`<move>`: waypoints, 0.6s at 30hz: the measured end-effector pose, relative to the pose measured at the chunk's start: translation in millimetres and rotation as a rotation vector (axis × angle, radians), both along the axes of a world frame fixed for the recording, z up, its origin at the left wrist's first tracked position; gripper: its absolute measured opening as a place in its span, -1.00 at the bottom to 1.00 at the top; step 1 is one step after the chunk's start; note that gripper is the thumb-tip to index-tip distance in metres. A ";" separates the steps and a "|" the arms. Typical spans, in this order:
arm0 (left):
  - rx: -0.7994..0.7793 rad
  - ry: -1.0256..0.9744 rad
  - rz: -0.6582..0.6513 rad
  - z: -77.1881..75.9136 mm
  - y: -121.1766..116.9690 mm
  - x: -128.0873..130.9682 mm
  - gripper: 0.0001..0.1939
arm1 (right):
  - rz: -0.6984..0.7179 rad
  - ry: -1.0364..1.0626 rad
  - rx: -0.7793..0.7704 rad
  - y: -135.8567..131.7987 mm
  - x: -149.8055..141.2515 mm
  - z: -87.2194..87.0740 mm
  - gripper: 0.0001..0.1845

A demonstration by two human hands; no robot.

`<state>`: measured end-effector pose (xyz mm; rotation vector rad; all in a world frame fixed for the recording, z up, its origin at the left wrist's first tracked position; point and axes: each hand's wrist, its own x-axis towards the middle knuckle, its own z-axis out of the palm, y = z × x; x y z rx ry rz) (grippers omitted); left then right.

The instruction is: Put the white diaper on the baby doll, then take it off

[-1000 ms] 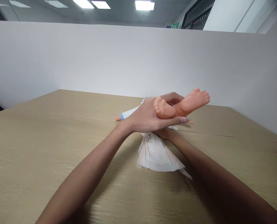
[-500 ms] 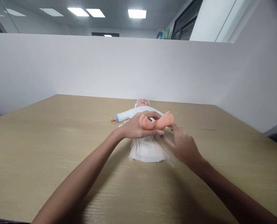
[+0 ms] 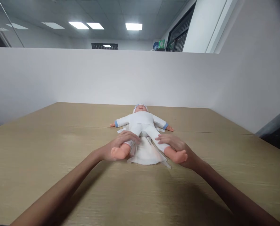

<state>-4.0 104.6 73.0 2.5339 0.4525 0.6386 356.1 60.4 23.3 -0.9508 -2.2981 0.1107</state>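
We have the doll (image 3: 141,120) on its back on the tabletop (image 3: 140,194), head toward the white wall (image 3: 130,78) and legs parted toward us, so that most of its body lies beyond our fingers and between our two hands. Our left hand (image 3: 118,145) is at the leg on our left; its fingers (image 3: 128,136), bent and lying close together, reach across that leg toward the middle, and the bare foot (image 3: 121,151) shows in front of our palm. Our right hand (image 3: 178,145) comes in from the outer side of the other leg, its fingers (image 3: 163,138) slightly parted over the white trouser leg, with the other foot (image 3: 180,156) before our wrist. The legs and feet hide both our thumbs, so we cannot tell whether either hand grips or merely rests. Between the legs, a white diaper (image 3: 145,153) fans out flat toward us, its near edge on the tabletop, and our left fingertips come just beside or over its edge.
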 end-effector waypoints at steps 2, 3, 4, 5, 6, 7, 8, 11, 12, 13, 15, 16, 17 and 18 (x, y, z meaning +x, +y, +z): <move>-0.002 0.013 0.004 -18.8 5.1 -11.4 -0.53 | 0.089 -0.041 0.045 3.8 12.3 -12.5 -0.60; -0.002 0.020 0.002 -28.0 7.5 -15.3 -0.51 | 0.120 -0.060 0.073 6.1 16.0 -19.1 -0.58; 0.003 0.029 0.002 -36.1 9.4 -18.0 -0.50 | 0.132 -0.079 0.098 8.5 18.4 -25.5 -0.57; 0.011 0.043 0.006 -42.5 10.7 -19.9 -0.48 | 0.130 -0.099 0.115 10.8 19.7 -31.5 -0.57; 0.019 0.062 0.015 -47.1 11.4 -21.0 -0.46 | 0.120 -0.115 0.125 12.9 20.3 -36.9 -0.57; 0.028 0.079 0.027 -49.8 11.6 -21.7 -0.43 | 0.114 -0.125 0.141 14.9 20.7 -41.5 -0.58; 0.037 0.091 0.035 -50.8 11.5 -22.2 -0.40 | 0.111 -0.130 0.160 16.7 21.2 -45.4 -0.58; 0.052 0.119 0.026 -48.1 11.0 -24.1 -0.30 | 0.127 -0.135 0.218 21.0 24.7 -51.9 -0.60; 0.064 0.131 0.018 -46.9 11.1 -25.1 -0.27 | 0.132 -0.143 0.223 21.9 26.4 -52.5 -0.61; 0.080 0.150 0.013 -45.9 11.2 -26.0 -0.24 | 0.135 -0.164 0.217 22.7 28.1 -52.2 -0.61; 0.122 0.194 0.020 -45.2 11.5 -27.7 -0.17 | 0.140 -0.225 0.197 23.7 31.0 -50.2 -0.62; 0.143 0.216 0.028 -45.4 11.5 -28.2 -0.12 | 0.138 -0.256 0.189 24.1 32.0 -48.9 -0.62; 0.160 0.240 0.039 -45.7 11.4 -28.4 -0.09 | 0.138 -0.280 0.191 24.3 32.6 -47.8 -0.62; 0.175 0.254 0.051 -46.1 11.1 -28.5 -0.06 | 0.135 -0.291 0.196 24.5 33.1 -47.1 -0.63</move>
